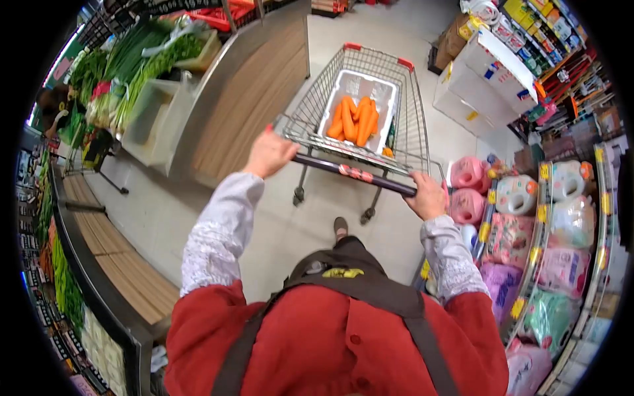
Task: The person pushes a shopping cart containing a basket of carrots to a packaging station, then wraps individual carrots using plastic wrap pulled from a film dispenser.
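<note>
A wire shopping cart (411, 99) with red corner caps stands in front of me. My left hand (269, 153) is closed round the left end of its dark handlebar (323, 165). At the bar's right end, my right hand (428, 196) grips it too. Inside the cart sits a white foam box (337, 92), and several orange carrots (363, 117) lie in its near half. Something small and orange shows beside the box, too small to make out.
To the left stands a vegetable display with leafy greens (148, 59) and a pale plastic bin (155, 125) above wood-look panels (247, 99). Shelves of bottles and packets (512, 237) line my right. Farther ahead on that side, a large white carton (485, 79) stands on the tiled floor (370, 26).
</note>
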Motion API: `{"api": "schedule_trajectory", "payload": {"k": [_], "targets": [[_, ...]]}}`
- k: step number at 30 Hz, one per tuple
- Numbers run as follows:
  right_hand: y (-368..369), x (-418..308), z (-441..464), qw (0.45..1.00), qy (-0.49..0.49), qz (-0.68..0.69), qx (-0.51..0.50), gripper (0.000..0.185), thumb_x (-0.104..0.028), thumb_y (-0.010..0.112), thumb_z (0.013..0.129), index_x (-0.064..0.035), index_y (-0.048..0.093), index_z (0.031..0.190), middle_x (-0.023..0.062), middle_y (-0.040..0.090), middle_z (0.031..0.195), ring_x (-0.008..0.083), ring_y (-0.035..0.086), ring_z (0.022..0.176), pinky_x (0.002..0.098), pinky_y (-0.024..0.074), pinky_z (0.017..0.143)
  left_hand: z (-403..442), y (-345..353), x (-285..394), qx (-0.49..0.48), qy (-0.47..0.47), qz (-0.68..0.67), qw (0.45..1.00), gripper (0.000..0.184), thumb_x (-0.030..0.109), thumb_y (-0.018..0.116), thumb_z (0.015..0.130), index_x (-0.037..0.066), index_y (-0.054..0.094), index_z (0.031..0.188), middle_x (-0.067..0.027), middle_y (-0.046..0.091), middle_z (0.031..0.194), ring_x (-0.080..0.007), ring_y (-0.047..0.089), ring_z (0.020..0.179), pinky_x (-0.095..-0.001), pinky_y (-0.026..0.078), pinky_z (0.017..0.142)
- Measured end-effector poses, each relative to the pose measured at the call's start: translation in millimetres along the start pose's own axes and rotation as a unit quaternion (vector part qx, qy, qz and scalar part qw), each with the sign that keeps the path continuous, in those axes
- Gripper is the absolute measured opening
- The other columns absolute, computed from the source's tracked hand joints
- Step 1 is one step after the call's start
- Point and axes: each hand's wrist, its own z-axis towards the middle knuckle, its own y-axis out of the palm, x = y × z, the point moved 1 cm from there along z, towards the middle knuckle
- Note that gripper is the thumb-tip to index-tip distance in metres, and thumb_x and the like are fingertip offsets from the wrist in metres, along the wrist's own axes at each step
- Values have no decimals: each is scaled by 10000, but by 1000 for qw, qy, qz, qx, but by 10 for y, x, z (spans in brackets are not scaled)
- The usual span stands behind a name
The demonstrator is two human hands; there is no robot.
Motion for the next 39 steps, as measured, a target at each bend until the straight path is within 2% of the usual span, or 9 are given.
{"api": "schedule_trajectory", "payload": {"k": [6,14,16,18,20,23,26,31,39], "targets": [[281,913,1352,997,37,-26,-65,296,-249,737,665,-130,658,925,76,660,826,279,640,793,402,512,696,1469,437,-151,74,-24,-24,997,381,330,600,848,96,630,548,-98,585,538,-291,582,540,-414,470,736],[585,2071,3487,985,66,-51,-148,164,-267,702,683,-143,686,787,92,678,777,297,650,744,412,508,690,3400,867,-443,108,-32,-12,994,384,348,613,839,103,595,544,-82,582,537,-269,589,576,-389,425,624],[666,2318,3990,988,41,-93,-119,155,-261,695,683,-140,681,778,101,666,787,292,635,806,402,497,751,3825,975,-544,110,-27,-20,993,383,351,616,835,103,590,544,-84,580,540,-271,589,578,-394,425,626],[818,2600,4423,990,21,-92,-108,148,-234,675,687,-129,678,790,107,656,790,294,616,854,429,449,854,4224,1086,-638,90,-41,-24,995,398,398,626,818,103,586,553,-84,570,539,-283,583,581,-439,447,867],[1008,2870,4925,987,-12,-145,-71,143,-208,653,690,-127,680,805,94,666,804,294,616,863,455,389,947,4617,1221,-767,94,-62,-46,993,414,466,647,782,103,597,591,-87,573,560,-285,582,589,-459,431,893],[1148,3072,5678,979,20,-169,-111,168,-199,653,675,-154,692,833,70,679,850,279,614,893,480,328,1025,5181,1276,-983,101,-30,-37,994,498,562,673,724,83,577,624,-97,590,613,-264,591,639,-406,427,716],[1282,3270,6417,963,42,-223,-143,198,-196,664,664,-188,701,858,61,680,878,268,607,944,561,272,1054,5714,1340,-1225,67,-47,-55,995,504,570,671,725,79,575,660,-89,593,641,-259,595,679,-379,412,725],[1587,3613,7658,967,48,-210,-138,192,-151,657,682,-174,677,872,65,668,928,372,487,1177,650,208,1050,6589,1624,-1671,35,-65,-68,995,420,482,672,764,80,554,787,-82,591,694,-257,590,713,-373,385,706],[2130,4014,9936,967,-40,-201,-154,273,-113,688,640,-172,666,905,33,639,919,263,569,976,624,233,1062,7946,1902,-2341,82,-117,-79,987,345,368,713,739,70,548,793,-86,568,707,-254,595,722,-373,410,656]]}}
